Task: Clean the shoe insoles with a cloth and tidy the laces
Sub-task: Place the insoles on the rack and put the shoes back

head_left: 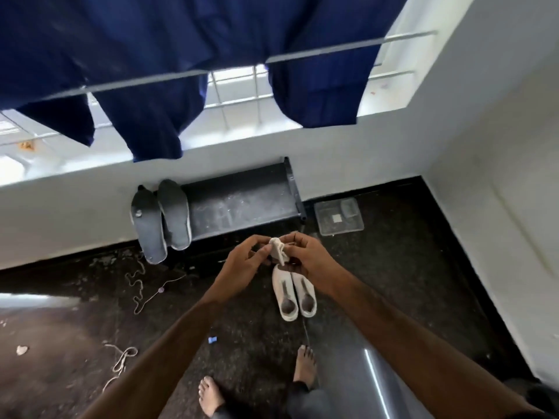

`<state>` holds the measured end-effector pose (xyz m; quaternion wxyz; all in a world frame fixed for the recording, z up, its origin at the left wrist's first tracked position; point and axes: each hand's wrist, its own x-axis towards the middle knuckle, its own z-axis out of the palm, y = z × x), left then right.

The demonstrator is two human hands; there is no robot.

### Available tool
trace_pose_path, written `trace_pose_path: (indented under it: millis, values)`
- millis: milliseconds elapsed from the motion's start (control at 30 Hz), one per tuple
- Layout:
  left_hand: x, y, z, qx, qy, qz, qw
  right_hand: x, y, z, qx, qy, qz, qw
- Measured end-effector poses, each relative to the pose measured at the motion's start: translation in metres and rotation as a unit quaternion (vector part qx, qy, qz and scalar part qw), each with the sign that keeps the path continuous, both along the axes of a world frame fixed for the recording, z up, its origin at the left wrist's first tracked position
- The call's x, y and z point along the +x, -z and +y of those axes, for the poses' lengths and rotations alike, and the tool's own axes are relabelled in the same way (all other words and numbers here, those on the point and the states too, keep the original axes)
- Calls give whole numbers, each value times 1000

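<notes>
Both hands are raised above a pair of white shoes (294, 294) standing side by side on the dark floor. My left hand (245, 264) and my right hand (305, 255) pinch a small white bundle (278, 251) between them, either a folded cloth or a wound lace; I cannot tell which. Two dark grey insoles (160, 219) lie side by side on the left end of a low black bench (242, 201) against the wall. Loose laces lie on the floor at the left (137, 285) and lower left (121, 362).
Dark blue clothes (145, 86) hang from a rail overhead in front of a barred window. A clear plastic tray (337, 217) sits on the floor right of the bench. White walls close in ahead and to the right. My bare feet (304, 364) stand behind the shoes.
</notes>
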<state>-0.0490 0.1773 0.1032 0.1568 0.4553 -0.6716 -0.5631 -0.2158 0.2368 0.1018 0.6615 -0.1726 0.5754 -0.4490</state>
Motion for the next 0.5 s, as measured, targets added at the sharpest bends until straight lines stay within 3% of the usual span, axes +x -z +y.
trace_pose_path:
  millis: [300, 500]
  values:
    - [-130, -47, 54, -25, 45, -14, 999, -121, -61, 92, -1, 73, -11, 997]
    - [-208, -48, 70, -45, 134, -1, 990, -191, -63, 130, -5, 74, 91, 993]
